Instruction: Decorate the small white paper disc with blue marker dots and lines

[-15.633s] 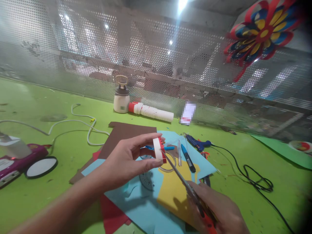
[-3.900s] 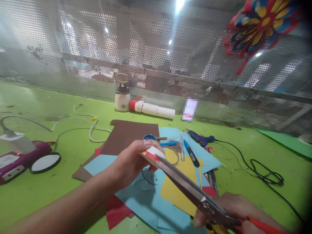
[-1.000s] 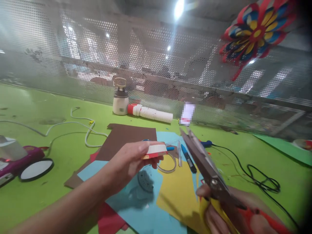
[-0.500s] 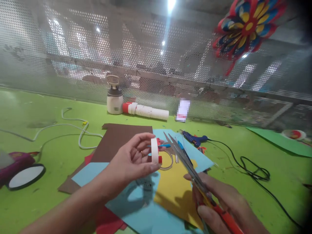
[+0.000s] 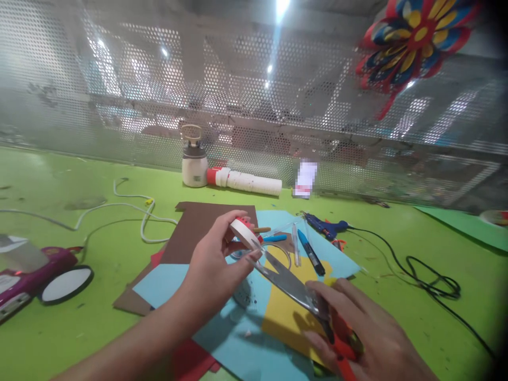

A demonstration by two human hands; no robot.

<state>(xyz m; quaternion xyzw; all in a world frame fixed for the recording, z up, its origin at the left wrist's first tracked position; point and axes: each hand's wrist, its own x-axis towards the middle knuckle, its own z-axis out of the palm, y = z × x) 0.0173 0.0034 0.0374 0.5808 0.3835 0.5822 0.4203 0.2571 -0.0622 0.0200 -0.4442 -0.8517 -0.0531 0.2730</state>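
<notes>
My left hand pinches a small ring with a white outer band and red on its side, held tilted above the papers. Its exact kind I cannot make out. My right hand grips red-handled scissors. Their blades are slightly apart, and the tips reach the ring's lower edge beside my left thumb. Under both hands lie yellow paper, light blue paper and brown paper. A thin hoop, a blue-and-black pen and a clear protractor rest on the sheets.
A blue glue gun with a black cord lies at right. Toward the back stand a white jug and a white tube, before a perforated metal screen. At left are a purple device and a white cable.
The scissors have swung left, bringing their tips from beyond the ring to its edge. The ring has tilted in my left hand. The whole view has shifted slightly.
</notes>
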